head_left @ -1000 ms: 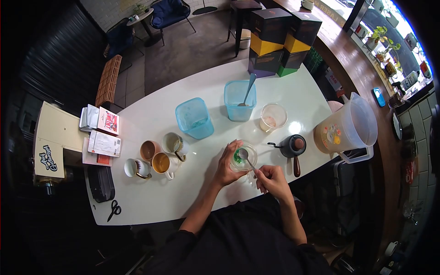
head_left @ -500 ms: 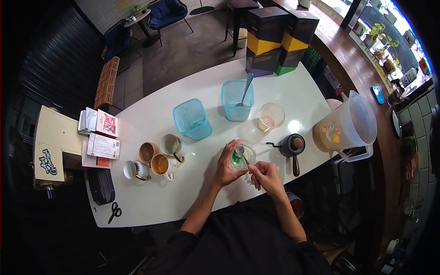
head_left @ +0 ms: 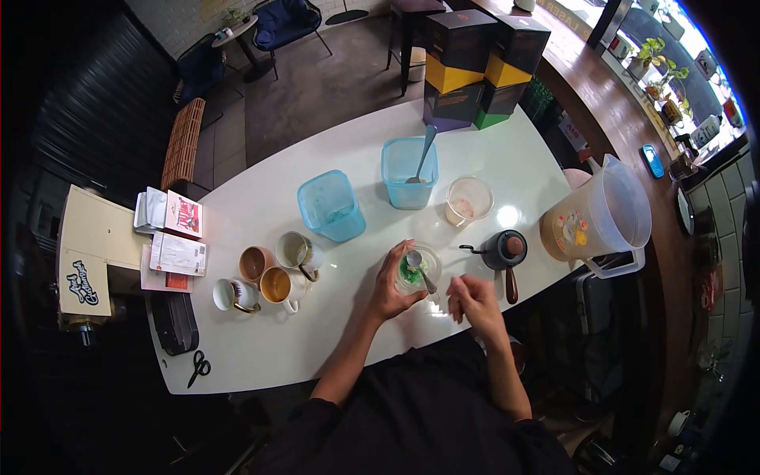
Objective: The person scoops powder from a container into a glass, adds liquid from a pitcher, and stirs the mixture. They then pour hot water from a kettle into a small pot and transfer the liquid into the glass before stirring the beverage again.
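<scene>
My left hand (head_left: pixel 392 285) is wrapped round the side of a small clear cup (head_left: pixel 433 259) on the white table. Green bits lie inside the cup, and a metal spoon (head_left: pixel 428 283) leans in it with its handle toward me. To the right of the spoon handle is my right hand (head_left: pixel 473 302), apart from it, fingers loosely bent and holding nothing. Just beyond the cup stands a clear tub (head_left: pixel 469 192) with pale contents. A dark grey pot with a brown handle (head_left: pixel 511 285) sits to the right.
Two blue containers (head_left: pixel 332 204) (head_left: pixel 409 150) stand further back, one with a spoon in it. Several mugs (head_left: pixel 279 283) are grouped at left, with scissors (head_left: pixel 199 368) near the table edge. A large plastic pitcher (head_left: pixel 594 214) stands at right; stacked boxes (head_left: pixel 455 71) are behind.
My right hand has let go of the spoon and drawn away to the right. The spoon now rests in the cup by itself. My left hand keeps its hold on the cup.
</scene>
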A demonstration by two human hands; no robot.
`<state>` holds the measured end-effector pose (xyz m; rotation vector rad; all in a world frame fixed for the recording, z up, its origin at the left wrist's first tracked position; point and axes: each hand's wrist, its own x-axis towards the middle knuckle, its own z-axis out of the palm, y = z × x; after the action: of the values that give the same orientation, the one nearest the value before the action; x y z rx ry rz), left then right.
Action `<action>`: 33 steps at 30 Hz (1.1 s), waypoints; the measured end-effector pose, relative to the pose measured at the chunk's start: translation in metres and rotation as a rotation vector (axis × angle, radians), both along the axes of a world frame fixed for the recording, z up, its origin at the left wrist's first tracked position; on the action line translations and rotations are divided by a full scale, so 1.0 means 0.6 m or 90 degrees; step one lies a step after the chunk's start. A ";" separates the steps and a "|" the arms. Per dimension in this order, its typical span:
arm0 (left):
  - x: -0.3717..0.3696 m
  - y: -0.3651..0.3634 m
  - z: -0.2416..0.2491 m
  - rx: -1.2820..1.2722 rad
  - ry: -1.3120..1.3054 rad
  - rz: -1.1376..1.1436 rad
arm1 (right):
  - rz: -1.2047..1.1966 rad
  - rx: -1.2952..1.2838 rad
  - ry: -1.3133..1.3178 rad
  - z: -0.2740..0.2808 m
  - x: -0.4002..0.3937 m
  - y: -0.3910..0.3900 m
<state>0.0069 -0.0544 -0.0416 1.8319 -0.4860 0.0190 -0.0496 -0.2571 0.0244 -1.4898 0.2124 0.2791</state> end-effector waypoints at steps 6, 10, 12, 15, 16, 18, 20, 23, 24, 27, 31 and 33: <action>-0.001 0.000 -0.002 -0.010 0.024 -0.007 | -0.198 -0.651 -0.293 0.047 0.006 -0.081; -0.001 -0.002 -0.001 -0.013 0.024 -0.006 | -0.144 -0.867 -0.178 0.032 -0.001 -0.107; 0.000 -0.004 0.001 0.022 -0.029 -0.007 | -0.054 -0.860 -0.080 0.029 -0.003 -0.110; 0.000 -0.006 -0.002 0.020 -0.019 -0.009 | -0.054 -0.730 -0.105 -0.016 -0.007 -0.110; 0.000 -0.006 -0.001 0.020 -0.018 -0.011 | -0.055 -0.731 -0.103 -0.027 -0.005 -0.109; 0.001 -0.007 0.003 0.025 0.017 -0.006 | -0.082 -0.734 -0.091 -0.036 -0.001 -0.106; 0.003 -0.007 0.001 0.023 0.014 -0.007 | -0.094 -0.710 -0.103 -0.032 -0.001 -0.106; 0.006 -0.006 -0.001 0.021 0.015 -0.008 | -0.117 -0.662 -0.136 -0.044 -0.001 -0.113; 0.006 -0.006 -0.002 0.022 0.019 -0.010 | -0.130 -0.638 -0.155 -0.043 -0.001 -0.113; 0.010 -0.006 -0.012 -0.003 0.025 -0.018 | -0.126 -0.587 -0.146 -0.026 0.000 -0.111; 0.009 -0.005 -0.005 0.013 0.032 -0.020 | -0.159 -0.569 -0.265 -0.013 0.007 -0.106; 0.010 -0.005 -0.001 0.005 0.051 -0.030 | -0.144 -0.589 -0.303 0.008 0.009 -0.104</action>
<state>0.0129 -0.0575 -0.0423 1.8206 -0.4725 -0.0881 -0.0441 -0.3194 0.0290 -2.3660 0.1234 -0.4239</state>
